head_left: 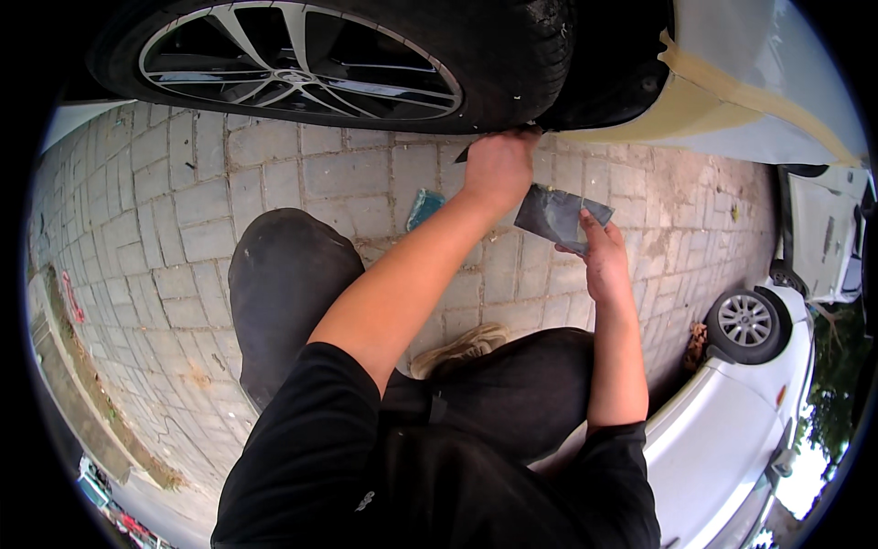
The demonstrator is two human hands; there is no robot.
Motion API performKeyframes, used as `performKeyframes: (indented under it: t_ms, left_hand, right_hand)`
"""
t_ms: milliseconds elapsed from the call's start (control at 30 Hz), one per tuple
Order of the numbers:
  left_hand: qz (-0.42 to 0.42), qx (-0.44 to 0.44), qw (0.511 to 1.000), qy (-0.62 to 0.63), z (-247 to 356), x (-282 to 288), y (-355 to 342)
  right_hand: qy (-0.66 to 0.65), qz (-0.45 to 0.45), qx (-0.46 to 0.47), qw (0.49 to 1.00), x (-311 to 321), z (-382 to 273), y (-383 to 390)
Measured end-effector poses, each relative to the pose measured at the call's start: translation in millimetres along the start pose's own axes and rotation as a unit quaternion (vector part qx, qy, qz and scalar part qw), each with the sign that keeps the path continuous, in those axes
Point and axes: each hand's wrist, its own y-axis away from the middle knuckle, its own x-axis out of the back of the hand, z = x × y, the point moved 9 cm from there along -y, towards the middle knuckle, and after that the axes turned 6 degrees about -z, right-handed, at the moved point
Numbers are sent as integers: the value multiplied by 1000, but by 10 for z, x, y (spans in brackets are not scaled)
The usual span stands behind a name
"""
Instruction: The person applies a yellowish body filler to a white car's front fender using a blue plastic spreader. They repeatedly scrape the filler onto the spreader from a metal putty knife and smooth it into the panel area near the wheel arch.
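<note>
My right hand [601, 252] is closed, pinching a dark grey rectangular sheet that looks like sandpaper [545, 216] with a paler, worn patch in its middle. My left hand [499, 170] is closed beside the lower edge of the car body, just behind the tire [512, 69]. A dark thin piece [463, 155] with a pointed corner sticks out at its left side; the fingers are partly hidden. Above and to the right is the car's pale body panel [777, 55], with a beige, dull area [631, 126] along its lower edge and tan masking tape [713, 80] across it.
A small teal flat piece [425, 209] lies on the grey paving bricks [347, 174] left of my left forearm. The spoked wheel [294, 77] fills the upper left. White cars [732, 430] are parked at the right. My bent knees and a tan shoe [462, 348] are below my hands.
</note>
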Motion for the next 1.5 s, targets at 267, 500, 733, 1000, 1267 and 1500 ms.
performKeyframes:
  t_ms: [267,500,733,1000,1267,1500]
  left_hand:
    - [-13,13,1000,3,5,-2,-10]
    - [-9,8,1000,-7,5,-15,-13]
    - [-8,21,1000,1,23,6,-20]
    - [6,10,1000,10,14,16,-10]
    - [14,8,1000,5,3,19,-6]
    - [20,5,1000,14,9,35,-10]
  right_hand:
    - [-8,-8,0,1000,30,63,-48]
    - [3,-9,-1,1000,20,60,-53]
    - [1,-3,-1,1000,53,91,-56]
    - [12,-26,-10,1000,42,111,-97]
    - [6,-21,2,1000,0,59,-66]
    - [12,-28,-2,1000,19,95,-82]
